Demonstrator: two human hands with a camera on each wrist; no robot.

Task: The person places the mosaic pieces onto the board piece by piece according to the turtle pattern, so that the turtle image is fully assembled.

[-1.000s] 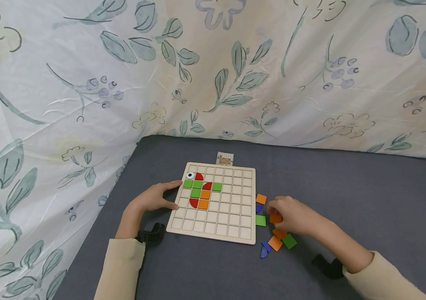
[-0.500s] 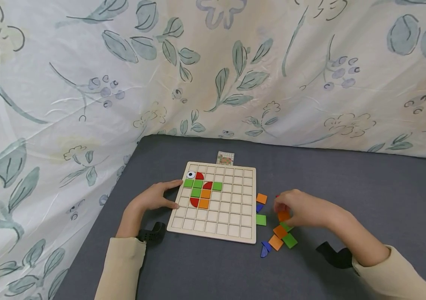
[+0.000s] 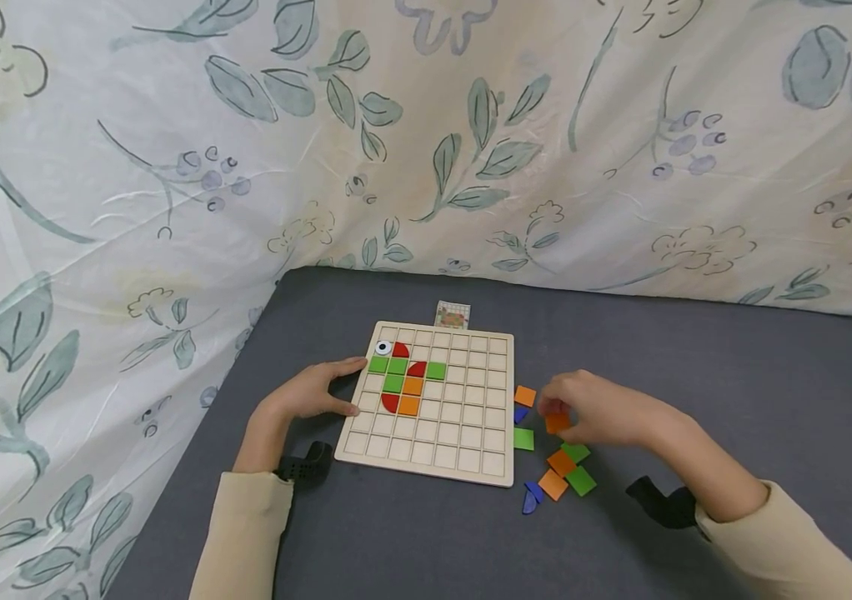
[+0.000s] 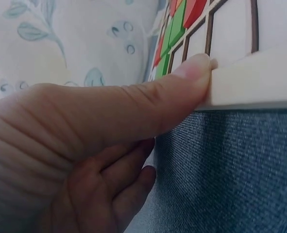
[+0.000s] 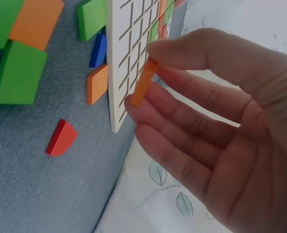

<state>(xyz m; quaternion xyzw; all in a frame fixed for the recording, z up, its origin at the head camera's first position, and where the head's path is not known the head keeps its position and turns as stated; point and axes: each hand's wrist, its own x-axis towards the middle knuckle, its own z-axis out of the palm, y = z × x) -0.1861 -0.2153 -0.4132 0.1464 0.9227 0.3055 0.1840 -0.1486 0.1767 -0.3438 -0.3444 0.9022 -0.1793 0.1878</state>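
Note:
A wooden grid board (image 3: 463,417) lies on the dark cloth, with green, red and orange pieces and one eye piece set into its upper-left cells. My left hand (image 3: 306,392) rests at its left edge, thumb and forefinger spread; the left wrist view shows the thumb (image 4: 182,82) pressing the rim. Between thumb and fingers, my right hand (image 3: 606,408) pinches an orange square tile (image 5: 144,85), held above the cloth just right of the board. Beneath that hand, a red quarter-round piece (image 5: 61,138) lies on the cloth in the right wrist view.
Loose pieces lie right of the board: orange tiles (image 3: 553,484), green tiles (image 3: 581,480), and blue pieces (image 3: 529,502). A small picture card (image 3: 453,315) sits behind the board's back edge. Floral fabric (image 3: 471,167) hangs behind and at the left.
My right hand has lifted the orange tile off the loose pieces, first rightward, then back a little toward the board. A green tile beneath has come into view. The left hand stays put.

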